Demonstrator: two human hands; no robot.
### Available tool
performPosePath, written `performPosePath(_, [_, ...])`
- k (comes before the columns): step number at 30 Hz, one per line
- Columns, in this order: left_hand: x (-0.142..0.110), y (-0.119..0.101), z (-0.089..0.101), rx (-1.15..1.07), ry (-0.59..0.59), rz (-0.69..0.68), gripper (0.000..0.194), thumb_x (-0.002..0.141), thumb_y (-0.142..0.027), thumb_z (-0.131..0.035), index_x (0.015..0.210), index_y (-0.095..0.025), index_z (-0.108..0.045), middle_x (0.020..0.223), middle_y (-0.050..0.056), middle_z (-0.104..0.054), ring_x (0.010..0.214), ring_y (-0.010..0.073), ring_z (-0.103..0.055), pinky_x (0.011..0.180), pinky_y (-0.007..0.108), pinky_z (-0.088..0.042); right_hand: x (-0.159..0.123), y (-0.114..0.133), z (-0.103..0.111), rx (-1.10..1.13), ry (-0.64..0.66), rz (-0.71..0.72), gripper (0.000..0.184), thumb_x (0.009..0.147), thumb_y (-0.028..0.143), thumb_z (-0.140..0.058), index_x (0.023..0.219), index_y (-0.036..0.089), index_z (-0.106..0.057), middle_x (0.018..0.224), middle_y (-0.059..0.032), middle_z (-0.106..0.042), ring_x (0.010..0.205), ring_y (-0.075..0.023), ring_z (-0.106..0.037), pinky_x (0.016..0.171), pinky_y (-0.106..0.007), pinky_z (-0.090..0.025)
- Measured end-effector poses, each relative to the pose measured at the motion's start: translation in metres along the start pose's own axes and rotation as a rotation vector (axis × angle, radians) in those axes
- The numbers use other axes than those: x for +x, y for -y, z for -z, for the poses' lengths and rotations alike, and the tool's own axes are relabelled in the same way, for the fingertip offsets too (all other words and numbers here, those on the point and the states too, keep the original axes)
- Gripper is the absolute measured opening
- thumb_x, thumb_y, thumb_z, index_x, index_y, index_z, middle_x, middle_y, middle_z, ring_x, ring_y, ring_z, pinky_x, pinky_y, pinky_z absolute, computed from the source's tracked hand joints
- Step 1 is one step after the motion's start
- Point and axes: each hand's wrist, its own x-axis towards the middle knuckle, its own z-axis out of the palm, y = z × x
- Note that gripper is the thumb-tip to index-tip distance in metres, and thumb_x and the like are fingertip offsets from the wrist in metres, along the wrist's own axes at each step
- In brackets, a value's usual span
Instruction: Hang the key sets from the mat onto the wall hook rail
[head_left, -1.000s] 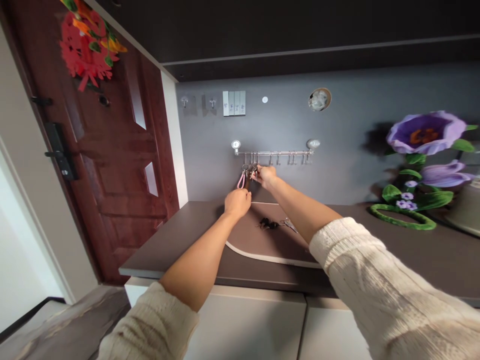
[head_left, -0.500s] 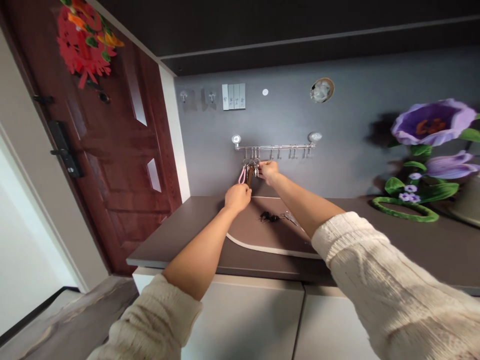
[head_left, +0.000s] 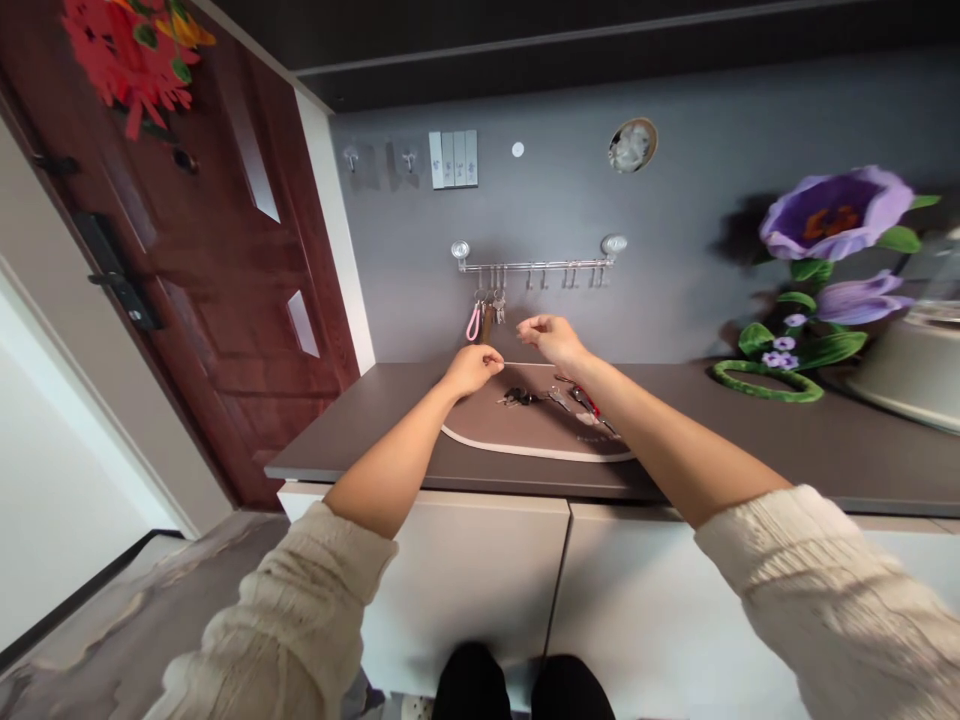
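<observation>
My left hand (head_left: pixel 472 369) is loosely closed just below the hanging keys, with nothing visible in its fingers. Behind its top edge hangs a brown strap (head_left: pixel 487 322); whether they touch is hard to tell. My right hand (head_left: pixel 553 339) is open and empty, its fingers slightly bent, to the right of the hanging keys (head_left: pixel 500 306). A pink loop (head_left: pixel 473 321) hangs beside the strap. All of these hang at the left end of a clear hook rail (head_left: pixel 551 266) on the wall. Below, dark keys (head_left: pixel 517 396) and silver keys (head_left: pixel 557 397) lie on a brown mat (head_left: pixel 510 430).
A red item (head_left: pixel 585 402) lies partly behind my right arm on the mat. Purple flowers (head_left: pixel 836 215) and a pale lamp-like base (head_left: pixel 907 360) stand on the counter (head_left: pixel 360 420) at right. A dark red door (head_left: pixel 247 300) is at left; a dark shelf (head_left: pixel 525 50) overhangs.
My right hand has come away from the hanging keys, moving right and opening. The left stays low near the strap. My view has tilted down, showing more of the mat and my knees.
</observation>
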Motion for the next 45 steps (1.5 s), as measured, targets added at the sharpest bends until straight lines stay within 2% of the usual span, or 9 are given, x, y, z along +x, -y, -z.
performPosePath(7, [-0.003,0.000,-0.016,0.081,0.091,-0.125,0.023,0.073,-0.020,-0.052,0.089,-0.014,-0.066,0.091,0.006,-0.066,0.078,0.0144,-0.056,0.074,0.025,-0.041,-0.044,-0.025,0.019,-0.509,0.109,0.103,0.017,0.074,0.016,-0.055,0.090,0.015,-0.062,0.083,-0.0049,-0.067,0.073,-0.0123,-0.059,0.071,-0.024,-0.043])
performPosePath(12, [-0.003,0.002,-0.022,0.096,0.170,-0.202,0.024,0.076,-0.025,-0.047,0.083,-0.015,-0.067,0.084,0.004,-0.067,0.074,0.0143,-0.056,0.069,0.024,-0.040,-0.048,-0.034,0.022,-0.773,0.204,0.196,0.020,0.077,0.015,-0.051,0.090,0.016,-0.065,0.088,-0.0060,-0.068,0.080,-0.0146,-0.060,0.073,-0.022,-0.041])
performPosePath(16, [-0.002,0.003,-0.026,0.067,0.211,-0.193,0.027,0.077,-0.028,-0.044,0.081,-0.014,-0.067,0.076,0.003,-0.066,0.068,0.0127,-0.054,0.065,0.023,-0.039,-0.044,-0.040,0.018,-0.891,0.266,0.231,0.022,0.075,0.014,-0.050,0.089,0.018,-0.067,0.088,-0.0053,-0.068,0.082,-0.0150,-0.060,0.074,-0.021,-0.039])
performPosePath(20, [-0.001,0.005,-0.028,0.064,0.220,-0.206,0.027,0.077,-0.029,-0.044,0.076,-0.015,-0.067,0.075,0.002,-0.066,0.067,0.0125,-0.054,0.065,0.023,-0.038,-0.044,-0.041,0.014,-0.924,0.284,0.200,0.024,0.074,0.013,-0.049,0.085,0.019,-0.069,0.085,-0.0056,-0.069,0.080,-0.0159,-0.061,0.072,-0.021,-0.039])
performPosePath(29, [0.000,0.005,-0.029,0.085,0.231,-0.213,0.023,0.075,-0.028,-0.047,0.071,-0.016,-0.066,0.073,0.002,-0.065,0.069,0.0133,-0.055,0.064,0.023,-0.038,-0.041,-0.047,0.010,-0.850,0.243,0.215,0.022,0.072,0.011,-0.051,0.078,0.021,-0.070,0.080,-0.0057,-0.069,0.076,-0.0173,-0.060,0.069,-0.023,-0.038])
performPosePath(33, [0.002,0.005,-0.028,0.038,0.149,-0.197,0.021,0.074,-0.027,-0.049,0.071,-0.015,-0.065,0.074,0.003,-0.064,0.067,0.0126,-0.054,0.064,0.023,-0.039,-0.040,-0.050,0.010,-0.852,0.233,0.213,0.024,0.072,0.009,-0.049,0.079,0.021,-0.069,0.080,-0.0054,-0.069,0.076,-0.0171,-0.060,0.069,-0.023,-0.038])
performPosePath(39, [0.001,-0.001,-0.025,-0.109,0.074,-0.101,0.021,0.076,-0.030,-0.048,0.074,-0.013,-0.061,0.065,0.000,-0.059,0.058,0.0095,-0.049,0.059,0.022,-0.038,-0.041,-0.049,0.011,-0.847,0.209,0.248,0.022,0.074,0.011,-0.048,0.084,0.018,-0.067,0.085,-0.0069,-0.068,0.081,-0.0178,-0.060,0.072,-0.024,-0.039])
performPosePath(42, [0.001,-0.005,-0.024,-0.197,0.016,-0.075,0.020,0.076,-0.029,-0.049,0.075,-0.012,-0.060,0.070,0.002,-0.060,0.064,0.0093,-0.050,0.064,0.022,-0.039,-0.042,-0.046,0.011,-0.823,0.193,0.259,0.020,0.074,0.012,-0.049,0.082,0.018,-0.066,0.083,-0.0068,-0.068,0.079,-0.0172,-0.060,0.071,-0.024,-0.038])
performPosePath(45, [0.002,-0.005,-0.024,-0.318,-0.036,-0.033,0.018,0.075,-0.029,-0.051,0.076,-0.012,-0.059,0.075,0.002,-0.061,0.068,0.0095,-0.051,0.068,0.022,-0.040,-0.044,-0.041,0.010,-0.708,0.154,0.211,0.016,0.075,0.016,-0.050,0.081,0.018,-0.065,0.082,-0.0067,-0.067,0.076,-0.0159,-0.059,0.071,-0.024,-0.039])
